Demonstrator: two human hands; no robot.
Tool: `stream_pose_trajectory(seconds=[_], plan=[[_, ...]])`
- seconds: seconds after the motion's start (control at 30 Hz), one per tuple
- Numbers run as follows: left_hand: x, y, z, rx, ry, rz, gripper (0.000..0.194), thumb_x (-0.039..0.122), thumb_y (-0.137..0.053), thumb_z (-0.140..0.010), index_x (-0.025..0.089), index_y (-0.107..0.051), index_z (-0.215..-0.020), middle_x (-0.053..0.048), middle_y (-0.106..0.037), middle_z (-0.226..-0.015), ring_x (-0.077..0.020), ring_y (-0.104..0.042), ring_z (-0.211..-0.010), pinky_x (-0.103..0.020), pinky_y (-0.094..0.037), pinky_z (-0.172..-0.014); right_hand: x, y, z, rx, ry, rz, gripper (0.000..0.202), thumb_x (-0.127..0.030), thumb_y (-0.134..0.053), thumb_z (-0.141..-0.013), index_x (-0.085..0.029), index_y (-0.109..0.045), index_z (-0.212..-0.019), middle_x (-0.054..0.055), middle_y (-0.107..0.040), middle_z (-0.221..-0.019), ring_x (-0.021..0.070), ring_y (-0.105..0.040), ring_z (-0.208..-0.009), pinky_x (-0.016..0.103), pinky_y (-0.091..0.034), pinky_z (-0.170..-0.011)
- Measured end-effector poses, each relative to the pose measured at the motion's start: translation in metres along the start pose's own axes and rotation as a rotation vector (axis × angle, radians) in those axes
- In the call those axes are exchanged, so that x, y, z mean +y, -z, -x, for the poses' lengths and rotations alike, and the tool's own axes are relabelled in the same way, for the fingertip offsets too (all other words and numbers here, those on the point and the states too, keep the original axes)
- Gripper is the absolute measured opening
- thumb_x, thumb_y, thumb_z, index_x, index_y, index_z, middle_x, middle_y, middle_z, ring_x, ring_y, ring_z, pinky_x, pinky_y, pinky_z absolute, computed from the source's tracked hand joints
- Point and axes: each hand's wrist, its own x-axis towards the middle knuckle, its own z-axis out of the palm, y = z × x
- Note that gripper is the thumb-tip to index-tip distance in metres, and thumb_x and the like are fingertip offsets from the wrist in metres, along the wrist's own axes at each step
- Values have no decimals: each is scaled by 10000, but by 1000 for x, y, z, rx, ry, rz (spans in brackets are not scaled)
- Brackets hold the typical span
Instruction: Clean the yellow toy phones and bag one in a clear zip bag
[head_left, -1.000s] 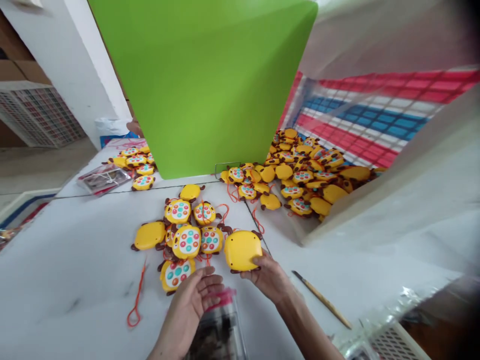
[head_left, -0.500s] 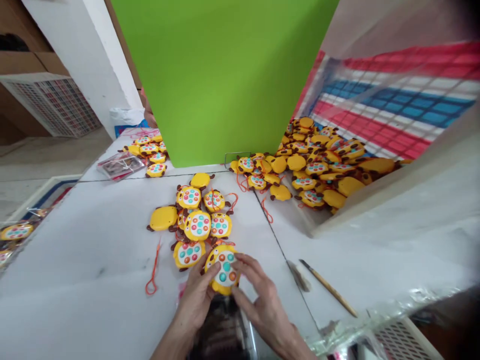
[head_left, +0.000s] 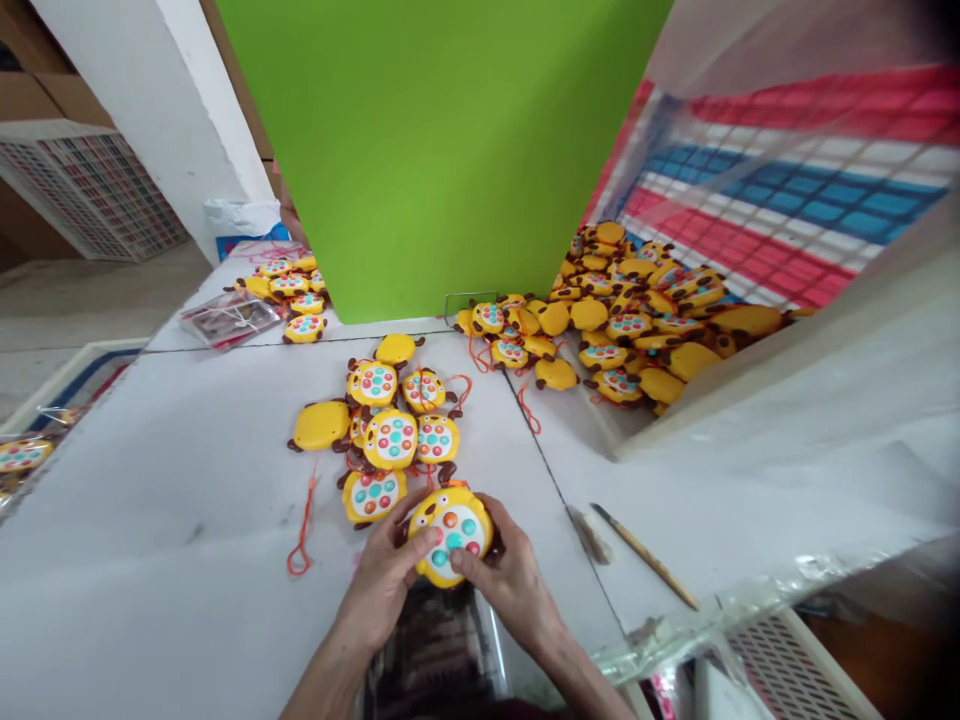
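Between my hands is a yellow animal-shaped pop toy (head_left: 457, 525) with a white belly and several coloured buttons. My left hand (head_left: 386, 575) grips its left side, thumb on the front. On the other side my right hand (head_left: 510, 570) clasps it, the thumb pressed on a lower button. Just beyond lies a loose cluster of similar toys, among them a face-up toy (head_left: 390, 438) and a face-down toy (head_left: 321, 425). An orange cord loop (head_left: 301, 530) rests on the table to the left. Beneath my hands is a dark, shiny package (head_left: 439, 650), partly hidden.
A green board (head_left: 450, 160) stands upright at the back. To the right, a heap of toys (head_left: 630, 320) spills from a crate lined with clear plastic. A thin wooden-handled tool (head_left: 649, 560) lies at right. Back left are more toys (head_left: 289, 285) and a flat packet (head_left: 231, 318).
My right hand has closed round the toy's right side, its thumb now on a button; before, its fingers were spread at the edge. The toy has turned slightly. The view has shifted a little.
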Motion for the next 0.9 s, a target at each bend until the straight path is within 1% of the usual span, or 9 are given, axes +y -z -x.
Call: stream_pose_trajectory(seconds=[0.1, 0.2, 0.3, 0.4, 0.47, 0.53, 0.6, 0.73, 0.9], plan=[[-5, 3, 0, 39, -49, -53, 464, 320, -769, -641, 147, -622, -1046, -102, -687, -1005, -266, -645, -931, -330, -534, -769, -2, -1, -1, -17, 15, -41, 568, -357, -698, -741, -166, -452, -1216, 88, -645, -1059, 227, -622, -908, 317, -540, -747], [-9, 7, 0, 19, -98, -169, 437, 314, -741, -678, 139, -611, -1057, -100, -688, -984, -254, -652, -897, -307, -531, -736, -8, 0, -2, -48, 1, -44, 415, -390, -658, -778, -139, -543, -1088, 76, -669, -945, 208, -620, -831, 293, -523, -706], [-12, 6, 1, 30, -115, -156, 449, 343, -726, -687, 141, -591, -1064, -108, -674, -1020, -264, -645, -920, -333, -531, -760, -9, -2, -4, 10, -36, -81, 338, -406, -642, -792, -131, -577, -977, 58, -658, -853, 183, -601, -754, 268, -503, -646], [-17, 1, 3, 42, -144, -82, 512, 357, -737, -662, 168, -548, -1098, -104, -645, -1102, -264, -620, -999, -357, -509, -848, -5, -8, -4, 85, -41, -141, 344, -405, -640, -797, -144, -568, -1011, 65, -654, -921, 193, -596, -807, 284, -504, -686], [-20, -2, 5, 73, -179, -109, 586, 324, -771, -616, 189, -508, -1123, -89, -636, -1115, -252, -612, -1017, -341, -503, -863, -1, -11, -4, 106, -32, -156, 354, -401, -641, -800, -157, -565, -1046, 69, -654, -974, 204, -595, -865, 301, -503, -740], [-20, -3, 6, 125, -192, -182, 632, 308, -784, -598, 196, -472, -1137, -86, -635, -1106, -247, -618, -1005, -329, -509, -848, 3, -11, -3, 81, -38, -172, 363, -418, -635, -802, -164, -571, -1054, 71, -657, -977, 212, -598, -881, 311, -503, -756], [-18, -2, 6, 155, -179, -221, 649, 329, -769, -617, 199, -437, -1159, -97, -630, -1116, -251, -625, -992, -337, -514, -839, 6, -10, -2, 42, -65, -195, 408, -467, -608, -810, -167, -569, -1083, 81, -657, -985, 213, -607, -849, 301, -512, -688], [-14, 2, 7, 119, -180, -172, 743, 354, -755, -619, 222, -362, -1235, -106, -595, -1194, -260, -607, -1036, -354, -506, -864, 4, -6, 2, -2, -98, -152, 460, -517, -558, -829, -170, -564, -1130, 88, -656, -994, 195, -607, -782, 253, -485, -561], [-12, 9, 12, 74, -185, -342, 805, 332, -739, -652, 239, -303, -1322, -114, -539, -1273, -277, -573, -1095, -375, -486, -900, -9, -5, 6, -38, -112, -109, 438, -517, -548, -837, -179, -577, -1116, 83, -656, -1014, 214, -610, -861, 273, -506, -631]])
